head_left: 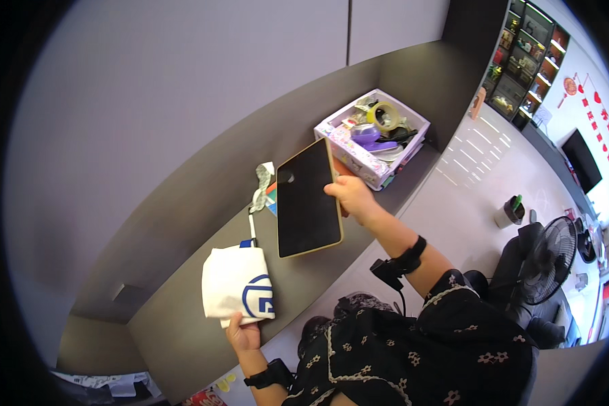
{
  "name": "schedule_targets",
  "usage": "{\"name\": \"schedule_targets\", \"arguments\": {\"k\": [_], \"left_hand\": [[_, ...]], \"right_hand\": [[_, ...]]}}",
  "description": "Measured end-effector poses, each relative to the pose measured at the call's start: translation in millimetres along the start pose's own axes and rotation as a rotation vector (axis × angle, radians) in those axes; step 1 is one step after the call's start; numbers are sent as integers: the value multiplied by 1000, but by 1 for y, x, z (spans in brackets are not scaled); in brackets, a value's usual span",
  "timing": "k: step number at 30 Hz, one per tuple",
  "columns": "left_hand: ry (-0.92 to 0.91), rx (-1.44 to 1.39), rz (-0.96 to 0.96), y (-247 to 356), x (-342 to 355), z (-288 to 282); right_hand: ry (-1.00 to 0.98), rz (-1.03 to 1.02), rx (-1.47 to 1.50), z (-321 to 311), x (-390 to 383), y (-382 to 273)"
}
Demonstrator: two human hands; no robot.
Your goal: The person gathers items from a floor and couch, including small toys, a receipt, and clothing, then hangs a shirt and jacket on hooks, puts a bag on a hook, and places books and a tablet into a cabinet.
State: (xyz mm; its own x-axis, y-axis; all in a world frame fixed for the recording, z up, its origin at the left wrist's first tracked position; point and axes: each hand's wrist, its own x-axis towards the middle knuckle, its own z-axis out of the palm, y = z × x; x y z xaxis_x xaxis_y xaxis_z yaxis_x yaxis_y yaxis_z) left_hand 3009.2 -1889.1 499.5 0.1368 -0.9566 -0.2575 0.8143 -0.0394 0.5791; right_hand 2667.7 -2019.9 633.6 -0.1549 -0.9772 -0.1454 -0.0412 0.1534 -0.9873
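Observation:
My right hand grips the right edge of a tablet with a dark screen and a thin gold rim, held tilted above the shelf. Part of its fingers is hidden behind the tablet. Lower left, my left hand pinches the bottom edge of a white cloth pouch with a blue printed design. A white strap runs from the pouch's top, by a blue tab. Behind the tablet's left edge, a crumpled silvery strip and some flat coloured items show in part.
A lilac box full of small things, including a roll of yellow tape and purple items, stands at the back right of the grey shelf. Cabinet doors hang above. Off to the right are a fan and a bin.

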Motion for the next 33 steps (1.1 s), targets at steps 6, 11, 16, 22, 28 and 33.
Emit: {"name": "schedule_targets", "arguments": {"k": [6,11,16,22,28,33], "left_hand": [[17,21,57,2,-6,5],[37,20,72,-5,-1,2],[89,17,150,-13,0,-6],[189,24,272,-20,-6,-10],[218,29,291,-22,-3,-4],[186,-21,275,-20,0,-5]], "right_hand": [[150,-61,487,-98,20,-25],[363,-101,357,-150,67,-38],[405,-172,291,-174,135,-20],[207,-64,212,-198,165,7],[79,124,129,-211,137,-14],[204,114,24,-204,119,-12]]}}
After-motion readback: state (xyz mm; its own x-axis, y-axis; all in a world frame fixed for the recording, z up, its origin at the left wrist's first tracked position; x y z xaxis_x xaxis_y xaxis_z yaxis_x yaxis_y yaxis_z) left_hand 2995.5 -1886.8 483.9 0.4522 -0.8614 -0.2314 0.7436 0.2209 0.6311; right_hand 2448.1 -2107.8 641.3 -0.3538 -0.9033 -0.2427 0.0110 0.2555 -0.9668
